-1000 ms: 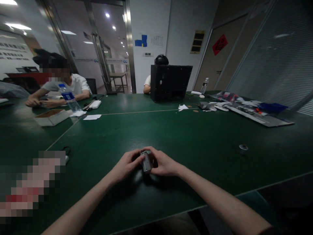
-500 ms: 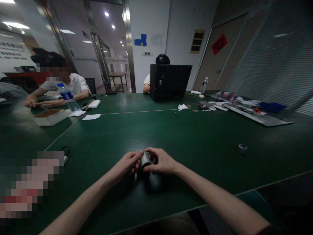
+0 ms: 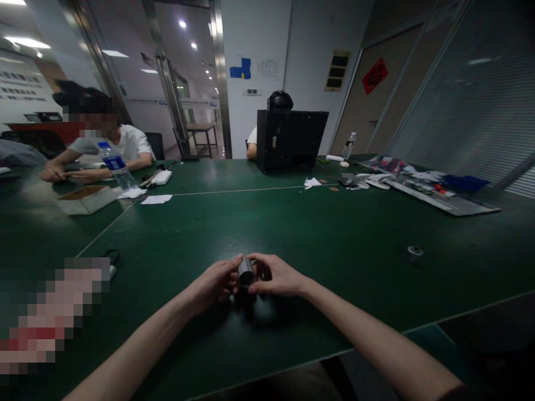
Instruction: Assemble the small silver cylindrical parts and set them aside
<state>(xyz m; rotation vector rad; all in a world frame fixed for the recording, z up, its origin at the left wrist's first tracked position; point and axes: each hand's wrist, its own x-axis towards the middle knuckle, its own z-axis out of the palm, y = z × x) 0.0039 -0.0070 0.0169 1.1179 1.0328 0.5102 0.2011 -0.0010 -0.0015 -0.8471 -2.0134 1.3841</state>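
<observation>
A short silvery metal cylinder (image 3: 246,271) is held between my two hands, just above the green tabletop (image 3: 267,223). Its near end shows a dark, hollow opening tipped toward me. My left hand (image 3: 219,281) closes on its left side, thumb along the top and fingers curled beneath. From the right, my right hand (image 3: 279,274) pinches it with thumb and forefinger; the other fingers are partly hidden. Farther right on the table stands a small round metal piece (image 3: 415,254), apart from both hands.
A white open box (image 3: 87,201) and a plastic bottle (image 3: 119,167) are at left, near a seated person (image 3: 129,146). Another person sits behind a black case (image 3: 292,139). Papers and a board of parts (image 3: 443,195) lie at right. The table's front edge (image 3: 309,359) runs close by.
The metal cylinder has been tilted in my hands, so its hollow end now faces me more. My left hand has shifted slightly; my right hand stays nearly in place.
</observation>
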